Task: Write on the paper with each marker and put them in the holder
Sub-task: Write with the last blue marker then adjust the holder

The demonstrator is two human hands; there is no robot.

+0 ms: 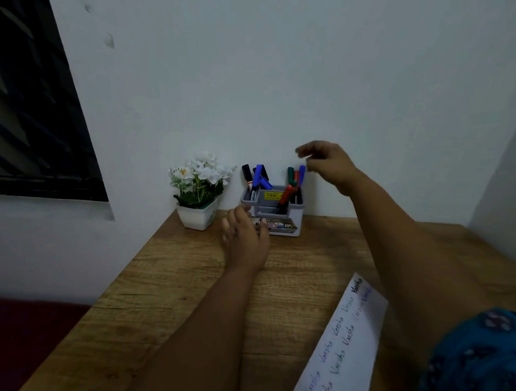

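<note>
Head view, single frame. My left grip (245, 234) rests against the front left corner of the grey marker holder (272, 209), fingers curled around that corner with the thumb lying on the label at its front face. My right grip (325, 161) hangs in the air above and just right of the holder, fingers loosely bent, holding nothing; motion blur hides finer detail. Below the right grip, a cluster of markers (294, 182) in green, red and blue stands in the holder's right compartment. Above the left grip, black and blue markers (256, 177) lean in the left compartment. Left of the left grip sits a white flower pot (196, 216). The paper (343, 344), with handwritten lines, lies on the wooden surface (189, 280) well behind both grips, near the right forearm.
</note>
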